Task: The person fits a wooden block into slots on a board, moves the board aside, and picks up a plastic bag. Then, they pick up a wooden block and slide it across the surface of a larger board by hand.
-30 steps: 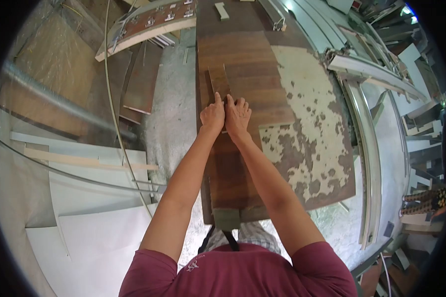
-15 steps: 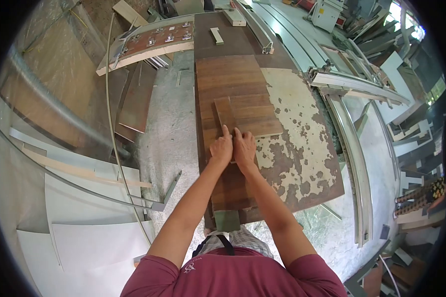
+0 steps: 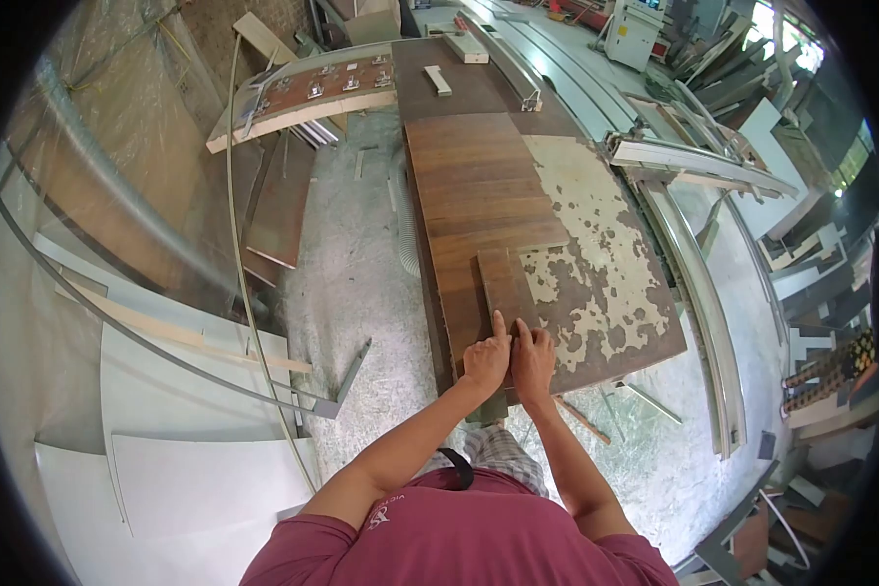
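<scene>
A narrow wood-grain board (image 3: pixel 504 281) lies flat on the bench, pointing away from me, with its far end over the notched near part of a larger wood-grain panel (image 3: pixel 479 195). My left hand (image 3: pixel 488 361) grips the near left side of the narrow board, its index finger stretched along the top. Alongside it, my right hand (image 3: pixel 533 363) holds the near right side, fingers curled and index finger forward. Both hands cover the board's near end, close to the front edge of the bench.
The bench top (image 3: pixel 606 264) has a pale peeling surface at right. A metal rail (image 3: pixel 698 332) runs along its right. Farther back are a small pale strip (image 3: pixel 438 80) and a panel with metal hinges (image 3: pixel 327 83). White sheets (image 3: pixel 195 381) lean at left.
Both hands have drawn the narrow board toward my body and somewhat to the right. The larger panel stays in about the same place on the bench; the camera view has shifted slightly.
</scene>
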`<action>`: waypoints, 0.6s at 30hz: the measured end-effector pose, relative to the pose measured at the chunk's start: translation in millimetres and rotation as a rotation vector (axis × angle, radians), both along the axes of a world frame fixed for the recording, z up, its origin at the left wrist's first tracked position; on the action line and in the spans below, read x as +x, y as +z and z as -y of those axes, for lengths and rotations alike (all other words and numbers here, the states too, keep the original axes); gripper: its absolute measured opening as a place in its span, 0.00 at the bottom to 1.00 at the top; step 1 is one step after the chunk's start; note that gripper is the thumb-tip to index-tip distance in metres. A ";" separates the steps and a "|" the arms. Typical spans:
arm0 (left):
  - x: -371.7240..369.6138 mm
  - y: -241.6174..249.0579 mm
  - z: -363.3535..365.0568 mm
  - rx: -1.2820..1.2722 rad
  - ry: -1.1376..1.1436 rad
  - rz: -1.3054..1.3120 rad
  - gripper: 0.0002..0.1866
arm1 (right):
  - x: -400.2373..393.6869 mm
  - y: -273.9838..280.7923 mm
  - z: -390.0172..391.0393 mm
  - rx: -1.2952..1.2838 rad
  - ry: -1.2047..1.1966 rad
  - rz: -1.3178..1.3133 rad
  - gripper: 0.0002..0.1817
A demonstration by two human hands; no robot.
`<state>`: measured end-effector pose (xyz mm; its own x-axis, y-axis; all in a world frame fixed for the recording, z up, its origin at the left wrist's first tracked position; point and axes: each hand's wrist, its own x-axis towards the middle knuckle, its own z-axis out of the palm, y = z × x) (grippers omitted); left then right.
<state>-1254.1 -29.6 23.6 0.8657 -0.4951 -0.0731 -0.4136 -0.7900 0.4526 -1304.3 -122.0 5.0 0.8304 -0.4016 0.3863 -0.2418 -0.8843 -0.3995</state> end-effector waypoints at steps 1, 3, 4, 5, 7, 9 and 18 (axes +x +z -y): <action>2.1 -3.3 1.3 -0.018 0.017 0.015 0.33 | 1.4 0.4 0.3 0.003 -0.006 -0.019 0.21; 7.9 -5.9 6.4 -0.038 0.039 0.032 0.32 | 8.0 1.5 3.4 0.001 -0.010 -0.038 0.21; 14.8 -6.8 9.6 -0.044 0.056 0.038 0.32 | 15.5 1.8 5.3 0.004 -0.012 -0.057 0.21; 19.8 -3.5 12.2 -0.048 0.075 0.039 0.32 | 23.3 1.7 8.2 0.006 -0.010 -0.055 0.21; 35.7 0.5 21.4 -0.014 0.090 0.040 0.32 | 41.0 -1.1 18.6 -0.041 0.007 -0.021 0.20; 58.8 0.8 36.6 0.005 0.133 0.058 0.31 | 65.8 -2.5 30.9 -0.070 0.023 -0.015 0.20; 180.5 -5.5 108.5 0.105 0.282 0.137 0.28 | 197.4 -8.0 93.5 -0.070 0.068 0.057 0.18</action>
<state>-1073.6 -138.1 18.1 0.9729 -0.2305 0.0157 -0.2234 -0.9214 0.3180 -1106.9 -215.5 -3.0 0.8306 -0.3155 0.4589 -0.1591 -0.9241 -0.3475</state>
